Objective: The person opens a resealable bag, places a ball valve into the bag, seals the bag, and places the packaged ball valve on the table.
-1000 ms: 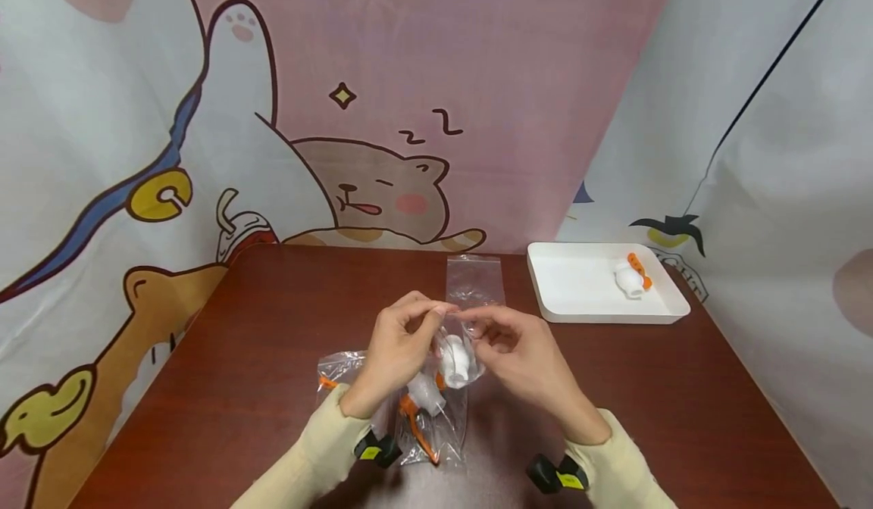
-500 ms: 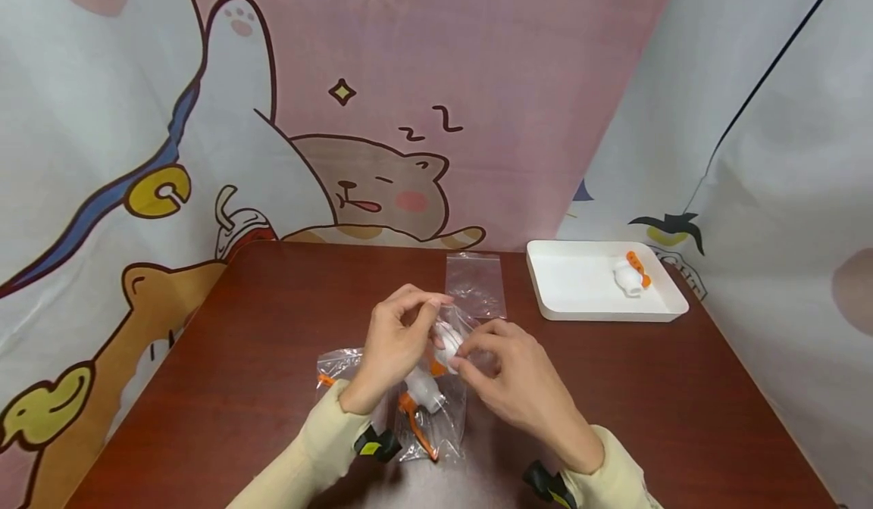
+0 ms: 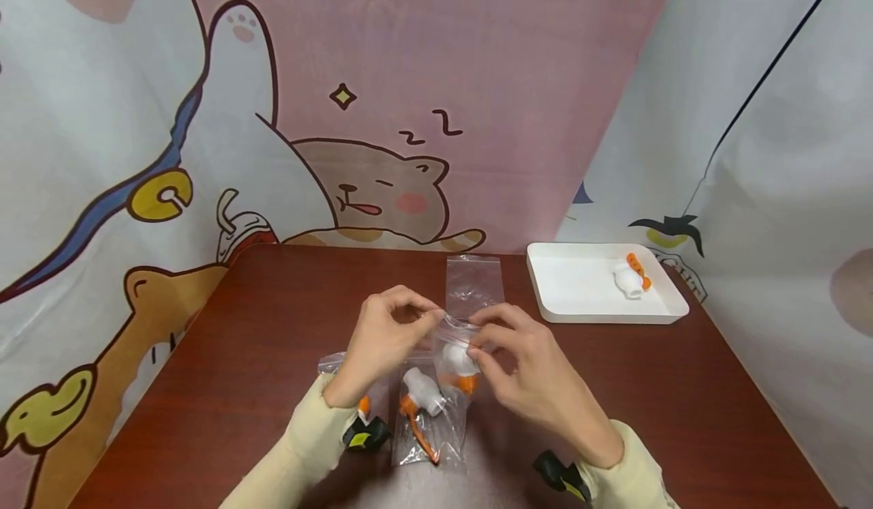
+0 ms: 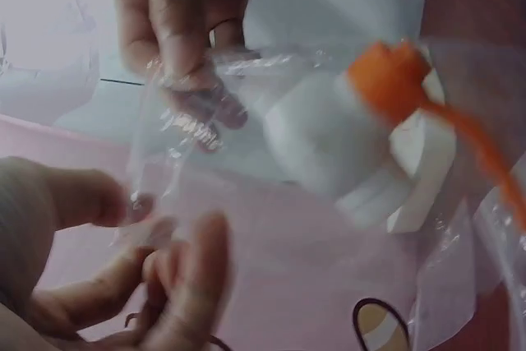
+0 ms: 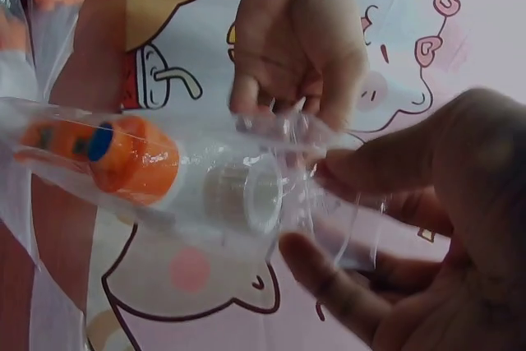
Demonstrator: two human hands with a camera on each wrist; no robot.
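Both hands hold a small clear zip bag (image 3: 452,333) up above the table. My left hand (image 3: 385,335) pinches its upper edge on the left, thumb against fingertips. On the other side, my right hand (image 3: 528,369) pinches the bag's upper part between thumb and fingers. Inside the bag is a white plastic fitting (image 5: 234,191) with an orange cap (image 5: 136,160); the fitting hangs below the fingers. A second clear bag (image 3: 446,437) with a similar white fitting (image 3: 424,390) and orange strap lies on the table underneath. Left of it, another bag (image 3: 332,360) is partly hidden by my left forearm.
A flat clear bag (image 3: 474,282) lies on the table behind the hands. At the back right, a white tray (image 3: 576,282) contains a white and orange fitting (image 3: 629,278). A printed cloth (image 3: 532,115) hangs behind the brown table (image 3: 682,403).
My right hand first reached down to the fitting through the bag, then came back up to the bag's upper part. The bagged fitting has turned, its orange cap now showing below. The left hand stays nearly in place.
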